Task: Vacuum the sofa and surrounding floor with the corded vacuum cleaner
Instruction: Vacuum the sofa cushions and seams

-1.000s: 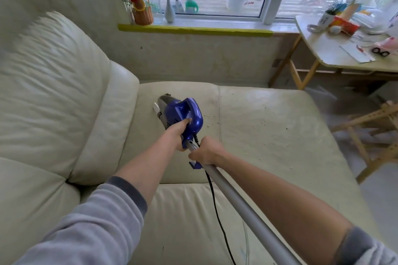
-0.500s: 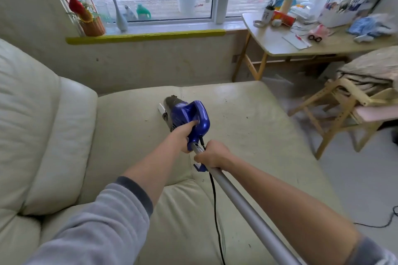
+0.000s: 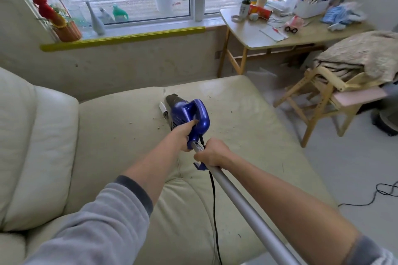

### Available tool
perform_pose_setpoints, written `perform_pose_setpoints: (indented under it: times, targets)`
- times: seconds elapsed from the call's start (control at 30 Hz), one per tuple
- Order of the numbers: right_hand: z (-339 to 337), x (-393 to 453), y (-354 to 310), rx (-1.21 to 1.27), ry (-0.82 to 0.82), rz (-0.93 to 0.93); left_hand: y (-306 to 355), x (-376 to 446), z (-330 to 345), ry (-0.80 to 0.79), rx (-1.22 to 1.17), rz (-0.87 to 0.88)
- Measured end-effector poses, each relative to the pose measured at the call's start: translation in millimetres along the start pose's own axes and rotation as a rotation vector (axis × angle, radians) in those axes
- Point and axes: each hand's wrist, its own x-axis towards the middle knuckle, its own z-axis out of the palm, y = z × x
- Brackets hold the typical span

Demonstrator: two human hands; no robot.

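Note:
A blue corded vacuum cleaner (image 3: 189, 114) lies nose-down on the cream sofa (image 3: 120, 135), near a seam in the seat. My left hand (image 3: 183, 133) grips its blue handle. Just behind, my right hand (image 3: 212, 154) grips the grey metal tube (image 3: 247, 211), which runs back toward me. The black cord (image 3: 214, 204) hangs from the handle over the seat. Small crumbs (image 3: 158, 128) lie scattered on the cushion beside the nozzle.
A wooden chair (image 3: 318, 101) piled with a blanket stands right of the sofa. Behind it is a cluttered wooden table (image 3: 258, 38). More black cord (image 3: 379, 193) lies on the pale floor. A windowsill with vases and a basket (image 3: 66, 32) runs along the back wall.
The view has swung right, away from the back cushion toward the chair and floor. The vacuum has shifted right across the seat seam, both hands keeping their hold.

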Motion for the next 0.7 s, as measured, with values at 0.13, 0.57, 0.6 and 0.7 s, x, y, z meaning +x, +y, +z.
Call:
perform_pose_setpoints:
  times: [0.13,0.57,0.6,0.7]
  targets:
    - [1.2,-2.0,-0.5,-0.023,-0.005,-0.010,-4.1,0.1,-3.6,-0.005,-0.008,0.020]
    - [8.9,-15.3,0.0,-0.104,-0.004,-0.039,-22.0,-13.2,-12.5,0.002,-0.061,0.054]
    - [10.0,-16.4,0.4,-0.104,-0.007,-0.041,-23.6,-13.5,-13.4,0.009,-0.063,0.054]
    - [13.6,-20.8,1.0,-0.124,-0.016,-0.049,-28.2,-18.0,-17.3,0.022,-0.069,0.044]
